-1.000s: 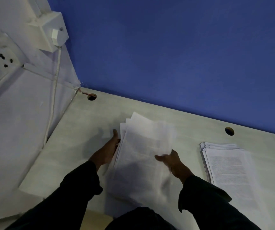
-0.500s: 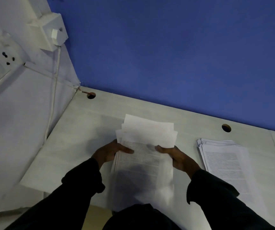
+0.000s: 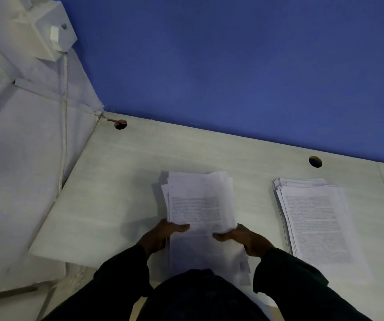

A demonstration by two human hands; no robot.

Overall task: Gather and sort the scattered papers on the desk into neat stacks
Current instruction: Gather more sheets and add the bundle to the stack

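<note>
Gripping paper stack [image 3: 200,205] | left hand [image 3: 163,235] | right hand [image 3: 244,237] | between

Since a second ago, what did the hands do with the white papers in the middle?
Both hands slid toward the person along the messy middle pile of white printed papers. The left hand, first flat against the pile's left edge, now grips it with the thumb on top. The right hand holds the right edge. The sheets look more squared up. The second white paper stack on the pale desk stayed put.
</note>
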